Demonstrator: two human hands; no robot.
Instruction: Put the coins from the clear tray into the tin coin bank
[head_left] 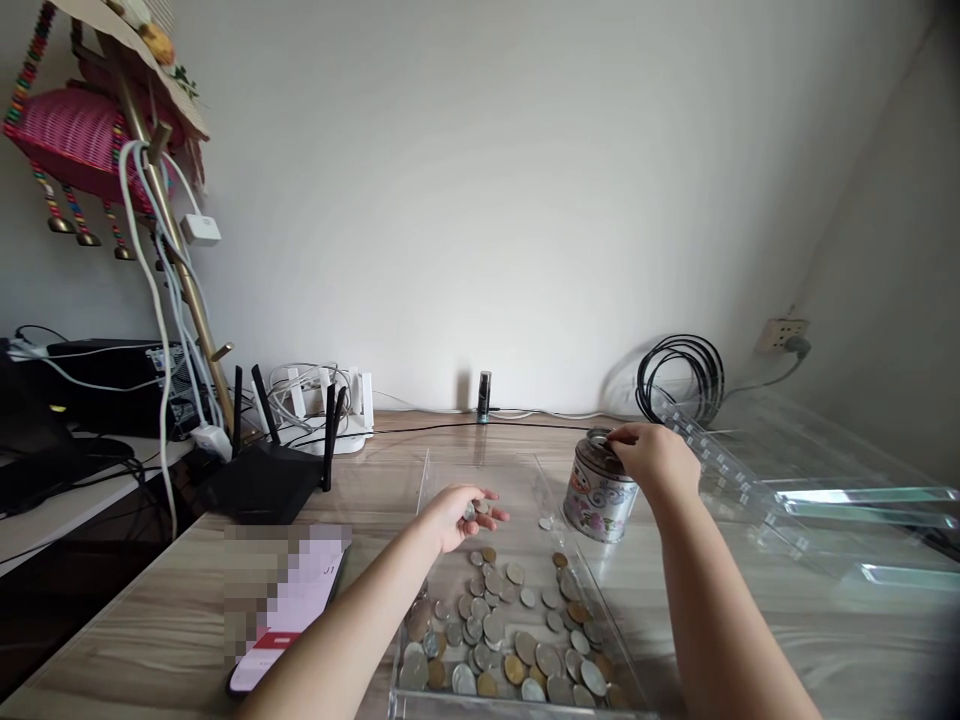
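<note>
In the head view, my left hand (466, 515), palm up with its fingers loosely apart, cradles a few coins (481, 508) above a clear plastic tray (517, 480) on the wood-grain worktop (150, 650). My right hand (656, 462) reaches to the top of a round floral tin (600, 508), fingers bent down and bunched at its dark lid (598, 453); I cannot tell whether they pinch anything there. The tin stands upright just beside the tray, on its right.

Silver and brass-colored loose coins (493, 628) lie scattered in the tray, most of them in the half nearer me. To the left, a phone (319, 590) lies partly blurred by pixelation, my left forearm across its near end. Behind it sit a black router (262, 480) and, closer to the wall (525, 200), a white device (345, 435) topped with tangled cable.

A small dark bottle (484, 396) stands upright near the wall, beyond the tray. At right, a coil of black cable (681, 375) leans by the wall, with clear plastic cases (840, 500) next to it and a wall socket (781, 335) above. A pink woven basket (79, 135) hangs at upper left, on a stand (191, 275) draped with white cables (154, 275).
</note>
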